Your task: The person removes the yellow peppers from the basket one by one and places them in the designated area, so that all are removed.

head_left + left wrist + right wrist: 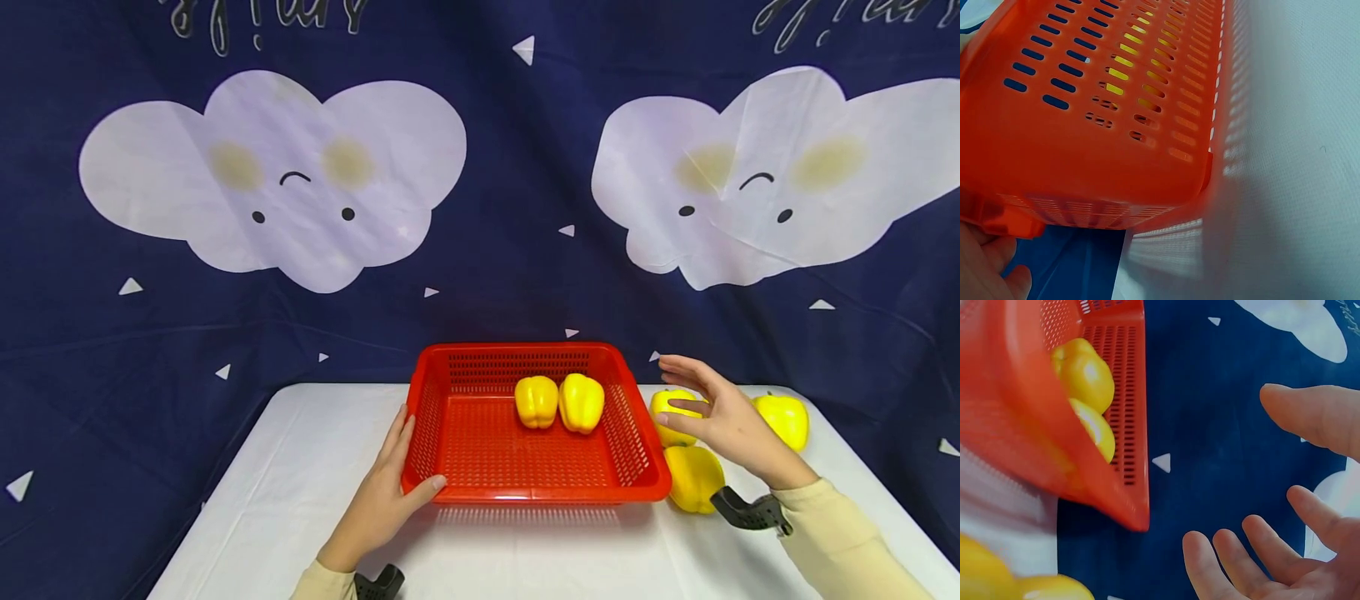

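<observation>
A red plastic basket (517, 492) with slotted walls sits on the white table. Inside it, toward the back right, two yellow bell peppers (536, 402) lie side by side. My left hand (384, 500) grips the basket's left rim, thumb over the front corner and fingers along the outer side. In the left wrist view its fingertips (999, 250) show under the rim. To the right of the basket my right hand (738, 421) hovers with spread fingers and nothing in them. Below and beside it lie a yellow pepper (663, 429), another pepper (693, 479) and a third pepper (787, 421).
The white table (300, 450) runs to both sides and in front of the basket. Behind its back edge hangs a dark blue cloth (525, 283) printed with white clouds and small triangles.
</observation>
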`<move>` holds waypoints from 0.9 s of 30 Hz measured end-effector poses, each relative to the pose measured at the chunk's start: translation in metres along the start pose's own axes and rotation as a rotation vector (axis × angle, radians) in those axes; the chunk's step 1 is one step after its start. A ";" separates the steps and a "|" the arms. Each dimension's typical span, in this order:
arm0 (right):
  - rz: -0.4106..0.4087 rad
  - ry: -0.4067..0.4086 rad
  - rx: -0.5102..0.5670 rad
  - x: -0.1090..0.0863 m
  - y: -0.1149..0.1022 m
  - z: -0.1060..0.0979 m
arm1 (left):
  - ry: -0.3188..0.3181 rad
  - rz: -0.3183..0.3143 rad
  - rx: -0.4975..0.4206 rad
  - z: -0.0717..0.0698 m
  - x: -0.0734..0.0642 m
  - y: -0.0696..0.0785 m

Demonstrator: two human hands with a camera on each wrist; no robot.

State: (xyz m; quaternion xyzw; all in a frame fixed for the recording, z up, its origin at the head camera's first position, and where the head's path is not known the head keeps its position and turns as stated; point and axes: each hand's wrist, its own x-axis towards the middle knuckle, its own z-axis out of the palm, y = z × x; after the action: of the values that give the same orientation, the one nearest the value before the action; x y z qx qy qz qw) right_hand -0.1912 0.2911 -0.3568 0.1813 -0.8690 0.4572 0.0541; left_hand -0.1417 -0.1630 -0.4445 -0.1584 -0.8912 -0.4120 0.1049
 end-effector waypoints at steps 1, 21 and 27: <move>-0.006 -0.003 0.016 0.002 -0.002 0.001 | 0.000 -0.001 0.001 0.000 0.000 0.000; 0.020 -0.039 0.123 0.044 -0.012 0.031 | -0.001 0.001 0.003 0.000 0.000 -0.001; 0.033 -0.051 0.139 0.056 -0.014 0.042 | 0.008 0.007 0.001 0.000 0.000 0.000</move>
State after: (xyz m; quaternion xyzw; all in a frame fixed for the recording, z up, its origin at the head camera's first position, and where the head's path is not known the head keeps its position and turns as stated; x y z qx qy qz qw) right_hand -0.2347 0.2349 -0.3559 0.1821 -0.8391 0.5125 0.0115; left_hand -0.1412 -0.1631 -0.4441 -0.1599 -0.8904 -0.4117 0.1101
